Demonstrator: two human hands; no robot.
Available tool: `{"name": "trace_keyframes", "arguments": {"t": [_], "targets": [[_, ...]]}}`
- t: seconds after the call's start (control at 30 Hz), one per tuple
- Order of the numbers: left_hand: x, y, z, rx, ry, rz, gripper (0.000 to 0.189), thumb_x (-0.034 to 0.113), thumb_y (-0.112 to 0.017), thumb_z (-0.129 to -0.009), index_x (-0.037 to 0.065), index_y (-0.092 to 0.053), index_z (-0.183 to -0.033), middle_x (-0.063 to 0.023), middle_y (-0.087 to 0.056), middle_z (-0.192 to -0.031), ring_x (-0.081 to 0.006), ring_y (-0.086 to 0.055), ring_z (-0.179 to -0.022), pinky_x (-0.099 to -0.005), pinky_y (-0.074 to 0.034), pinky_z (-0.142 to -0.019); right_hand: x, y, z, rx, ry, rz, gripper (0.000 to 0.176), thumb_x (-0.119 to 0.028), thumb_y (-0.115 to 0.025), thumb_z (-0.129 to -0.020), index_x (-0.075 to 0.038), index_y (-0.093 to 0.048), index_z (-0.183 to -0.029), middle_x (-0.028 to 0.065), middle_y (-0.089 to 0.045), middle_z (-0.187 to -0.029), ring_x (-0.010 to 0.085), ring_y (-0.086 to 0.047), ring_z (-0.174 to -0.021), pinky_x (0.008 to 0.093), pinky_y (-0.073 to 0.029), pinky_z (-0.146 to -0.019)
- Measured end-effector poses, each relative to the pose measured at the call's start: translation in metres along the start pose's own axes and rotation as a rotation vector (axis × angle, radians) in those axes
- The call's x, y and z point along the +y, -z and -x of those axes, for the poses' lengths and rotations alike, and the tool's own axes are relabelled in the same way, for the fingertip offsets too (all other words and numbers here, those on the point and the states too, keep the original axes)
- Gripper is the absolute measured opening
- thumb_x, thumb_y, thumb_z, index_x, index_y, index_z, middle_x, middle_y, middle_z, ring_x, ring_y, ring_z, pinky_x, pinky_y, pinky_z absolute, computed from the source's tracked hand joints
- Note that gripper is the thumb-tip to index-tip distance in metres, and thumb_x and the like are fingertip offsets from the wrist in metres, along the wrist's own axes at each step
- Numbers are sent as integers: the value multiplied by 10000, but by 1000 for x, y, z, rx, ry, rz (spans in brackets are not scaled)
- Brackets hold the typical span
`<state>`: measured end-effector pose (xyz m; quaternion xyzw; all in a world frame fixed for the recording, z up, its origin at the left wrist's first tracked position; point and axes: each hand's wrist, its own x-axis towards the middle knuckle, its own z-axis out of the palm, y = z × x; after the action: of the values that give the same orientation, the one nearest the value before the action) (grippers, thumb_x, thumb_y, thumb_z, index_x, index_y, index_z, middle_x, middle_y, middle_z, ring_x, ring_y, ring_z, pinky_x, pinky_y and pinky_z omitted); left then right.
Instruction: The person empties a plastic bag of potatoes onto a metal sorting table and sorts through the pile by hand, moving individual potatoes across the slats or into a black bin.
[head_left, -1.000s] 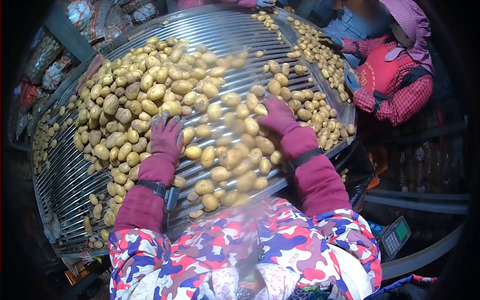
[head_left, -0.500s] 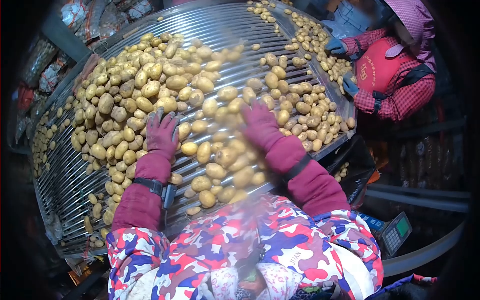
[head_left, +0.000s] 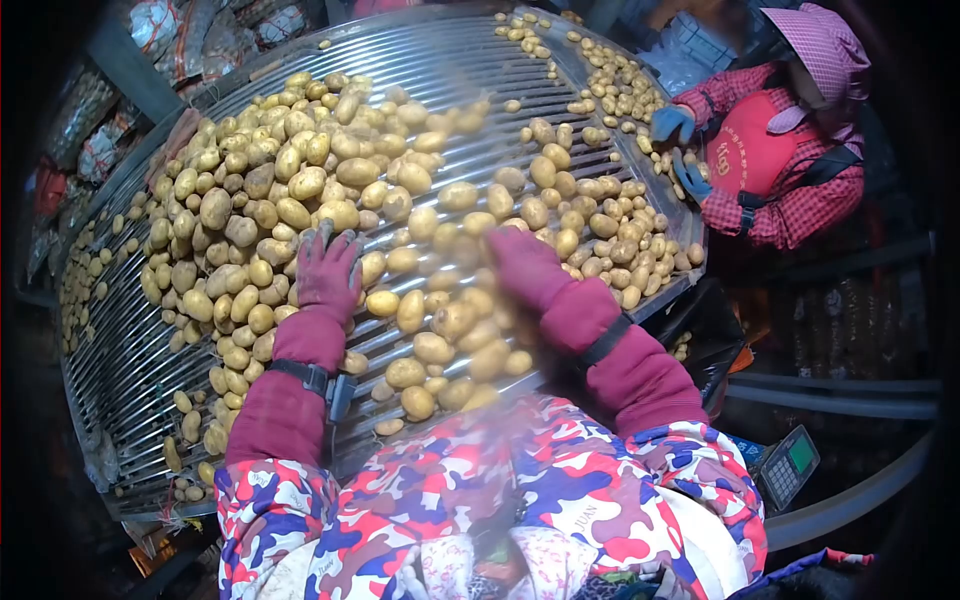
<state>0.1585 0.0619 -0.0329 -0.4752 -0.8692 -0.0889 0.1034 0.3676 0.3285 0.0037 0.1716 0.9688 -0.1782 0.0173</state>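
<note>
At the far left, small potatoes sit along the edge of the table [head_left: 130, 370]. Next to them, in the upper left of the frame, is a big heap of potatoes [head_left: 270, 190]. They are yellow-brown, smooth and egg-shaped, some fat and some little, with a few darker, dirty ones.

The left hand [head_left: 328, 270] wears a dark pink glove. It lies flat on the heap's near edge with its fingers spread, gripping nothing. More potatoes lie loose between the two hands, in the middle of the frame.

The right hand [head_left: 527, 265], in the same kind of glove, rests on top of potatoes. It is blurred, so I cannot tell if it is holding one underneath. To its right the potatoes are smaller and packed against the table's right edge.

The table is made of thin shiny metal bars running side by side, with gaps between them. Full sacks [head_left: 165, 25] are piled behind it in the upper left corner. In the upper right, a co-worker in red checked sleeves has two blue gloves [head_left: 672, 122] by the small potatoes. A little scale [head_left: 790, 465] with a green screen sits at the lower right. The room is dark.
</note>
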Motion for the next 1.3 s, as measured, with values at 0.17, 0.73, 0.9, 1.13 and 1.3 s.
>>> {"name": "trace_keyframes", "arguments": {"t": [0.17, 0.73, 0.9, 1.13, 1.3], "targets": [[2, 4, -3, 8, 3, 63, 376, 210, -641, -882, 163, -664, -1255, -47, -568, -1418, -351, -353, -1462, -546, -239, -1228, 19, 23, -7, 108, -116, -112, 345, -241, -692, -858, -141, -631, -1183, 140, -602, -1208, 363, -609, -1127, 487, -501, -927], [21, 1, -8, 105, 0, 127, 390, 205, -667, -843, 107, -674, -1221, -102, -603, -1325, -366, -450, -1356, -533, -329, -1150, 109, -29, -79, 259, 29, 344, 285, -218, -609, -923, -82, -716, -1149, 153, -724, -1154, 312, -704, -1072, 428, -558, -892], [87, -6, -73, 123, -31, 318, 460, 221, -699, -839, 90, -633, -1274, -183, -600, -1326, -375, -504, -1286, -488, -387, -1107, 121, -36, -58, 437, 219, -214, 323, -201, -597, -933, -77, -668, -1223, 158, -699, -1190, 322, -668, -1122, 428, -534, -931], [140, -50, -163, -339, 85, 301, 425, 337, -700, -873, 146, -603, -1240, -182, -608, -1306, -371, -577, -1228, -496, -491, -1000, 120, -6, -46, 274, 125, -182, 464, -149, -630, -901, -158, -609, -1365, 135, -695, -1025, 299, -690, -948, 432, -545, -838], [157, -34, -174, -417, 162, 234, 405, 346, -677, -881, 114, -593, -1201, -178, -631, -1265, -373, -594, -1213, -493, -502, -986, 92, 89, 35, -84, -112, -1219, 658, -127, -654, -905, -209, -462, -1528, 58, -572, -1031, 178, -573, -889, 342, -512, -807]]}}
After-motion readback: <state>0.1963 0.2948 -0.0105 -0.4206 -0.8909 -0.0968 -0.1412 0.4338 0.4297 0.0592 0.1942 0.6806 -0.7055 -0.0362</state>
